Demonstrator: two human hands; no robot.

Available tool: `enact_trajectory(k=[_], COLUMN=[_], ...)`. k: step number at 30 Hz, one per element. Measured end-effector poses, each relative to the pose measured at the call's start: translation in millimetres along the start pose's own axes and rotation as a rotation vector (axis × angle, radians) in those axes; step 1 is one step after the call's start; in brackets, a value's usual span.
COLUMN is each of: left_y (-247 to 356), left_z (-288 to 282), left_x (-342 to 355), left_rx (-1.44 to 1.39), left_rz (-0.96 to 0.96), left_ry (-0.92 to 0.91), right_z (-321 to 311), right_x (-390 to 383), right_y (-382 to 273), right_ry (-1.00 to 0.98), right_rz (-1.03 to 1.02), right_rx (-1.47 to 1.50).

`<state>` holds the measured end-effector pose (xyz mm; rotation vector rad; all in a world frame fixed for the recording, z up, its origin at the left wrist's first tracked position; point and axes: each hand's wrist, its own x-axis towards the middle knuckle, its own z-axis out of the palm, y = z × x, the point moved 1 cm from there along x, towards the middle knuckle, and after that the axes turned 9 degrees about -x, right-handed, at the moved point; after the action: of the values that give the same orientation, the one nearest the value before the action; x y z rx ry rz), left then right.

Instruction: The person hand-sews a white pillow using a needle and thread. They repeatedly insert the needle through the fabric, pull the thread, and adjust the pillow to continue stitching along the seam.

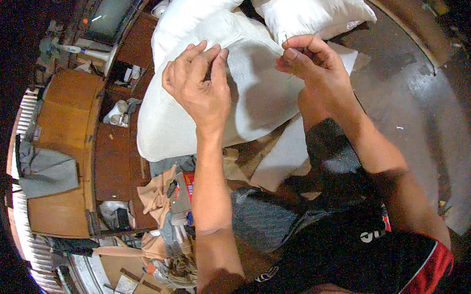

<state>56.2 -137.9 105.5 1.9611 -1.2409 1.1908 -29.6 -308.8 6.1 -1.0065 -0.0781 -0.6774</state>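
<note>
A large white padded cushion (192, 117) lies before me, its cover looking knitted or finely ribbed. Over its upper part I hold my left hand (198, 85), fingers bent and the tip of the thumb close to the index fingertip; anything between them is too small to make out. My right hand (313, 62) is raised at the cushion's right side, thumb and fingers pinched together. A thin needle (286, 38) sticks up from that pinch. Whether thread runs from it I cannot tell.
Beyond the cushion lies a white pillow (313, 12). At left stand wooden cabinets (112, 163) with open shelves, and a grey cloth (50, 171) hangs over one. Scraps of cloth (156, 200) are heaped beside my left forearm. Grey floor (402, 124) extends on the right.
</note>
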Motion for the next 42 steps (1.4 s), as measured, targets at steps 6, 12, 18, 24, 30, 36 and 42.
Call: enact_trajectory(k=[6,12,18,24,30,36,42], left_y=[-9,-8,-1,7,11,2,-4], left_z=[0,13,-5,-10,-9,-12,-12], left_x=[13,19,13,7,12,11,9], left_rx=[-0.012,-0.042,0.010,0.013,0.043,-0.040,-0.068], left_rz=[0.086,0.093,0.075,0.050,0.005,-0.067,-0.075], left_ry=[0.034,0.067,0.017,-0.033,-0.059,-0.039,-0.053], right_z=[29,40,42,48,43,47,51], right_x=[30,48,23,15,20,27,32], right_y=[-47,-66,-57,-47,-32,-13,-4], right_ry=[-0.030,0.052,0.091,0.130,0.124,0.092,0.122], right_rz=[0.018,-0.218,-0.247,-0.399,-0.461,-0.466,-0.452], right_rx=[-0.143,-0.326,-0.253,-0.265,-0.379,-0.409,-0.192])
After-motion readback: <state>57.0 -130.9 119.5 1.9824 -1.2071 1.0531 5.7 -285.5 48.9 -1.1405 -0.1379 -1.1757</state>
